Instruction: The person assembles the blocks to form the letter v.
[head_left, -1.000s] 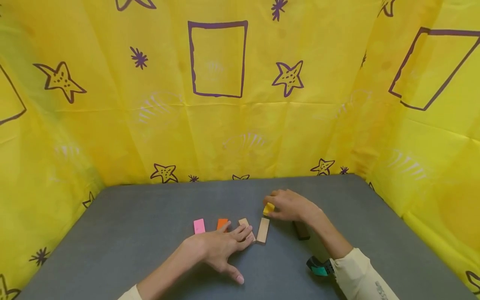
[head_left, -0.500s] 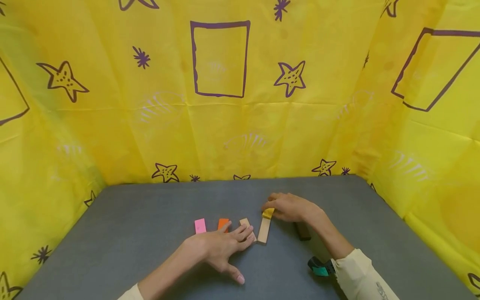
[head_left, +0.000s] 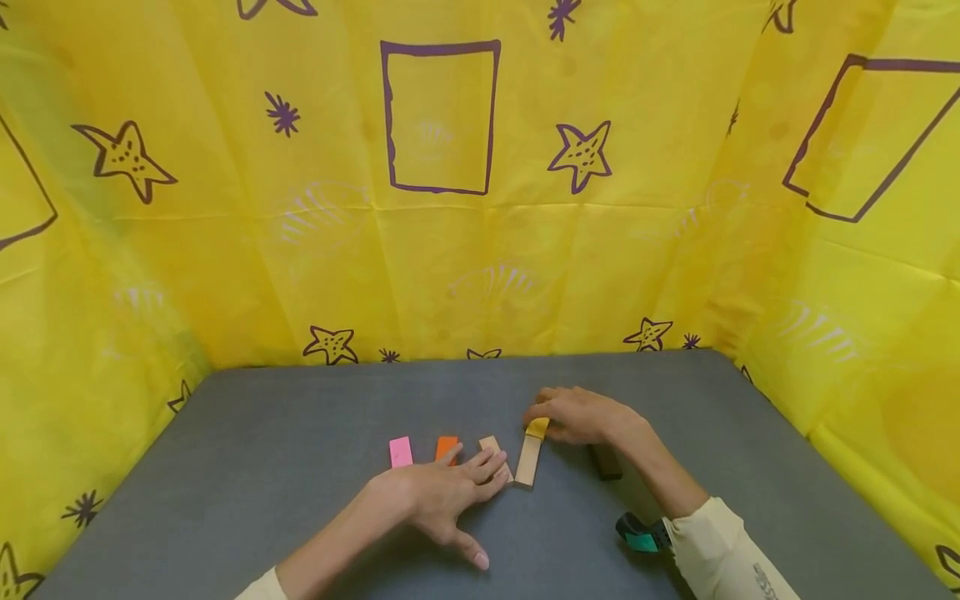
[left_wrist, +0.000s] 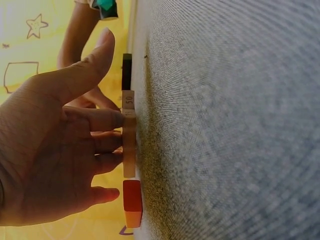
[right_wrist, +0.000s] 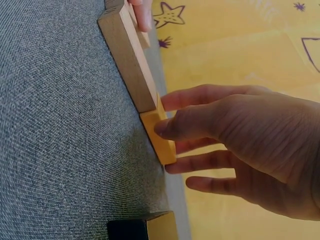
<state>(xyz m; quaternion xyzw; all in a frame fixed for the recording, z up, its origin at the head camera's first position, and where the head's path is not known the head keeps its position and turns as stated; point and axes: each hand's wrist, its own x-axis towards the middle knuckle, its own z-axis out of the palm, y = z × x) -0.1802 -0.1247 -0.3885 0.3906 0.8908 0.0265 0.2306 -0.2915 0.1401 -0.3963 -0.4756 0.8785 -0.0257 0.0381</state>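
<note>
My right hand (head_left: 581, 414) pinches a yellow wooden block (right_wrist: 156, 134) between thumb and fingers. In the right wrist view the yellow block lies flat, its near end against the far end of a plain wooden block (right_wrist: 129, 62). My left hand (head_left: 442, 496) is spread low over the table, fingers straight. Its fingertips rest on a second plain wooden block (head_left: 487, 444), which slants so that its near end meets that of the first, making a V. The left little finger is close to an orange block (left_wrist: 132, 200), partly covered in the head view.
A pink block (head_left: 401, 451) lies left of the orange one. Under the right forearm sits a dark block (head_left: 607, 465), partly hidden. All lie on a grey cloth-covered table (head_left: 262, 467), with a yellow patterned curtain (head_left: 442, 275) around its back and sides.
My right hand has shifted the yellow block slightly toward me, up to the far end of the plain wooden block. The left hand stays in place on its block.
</note>
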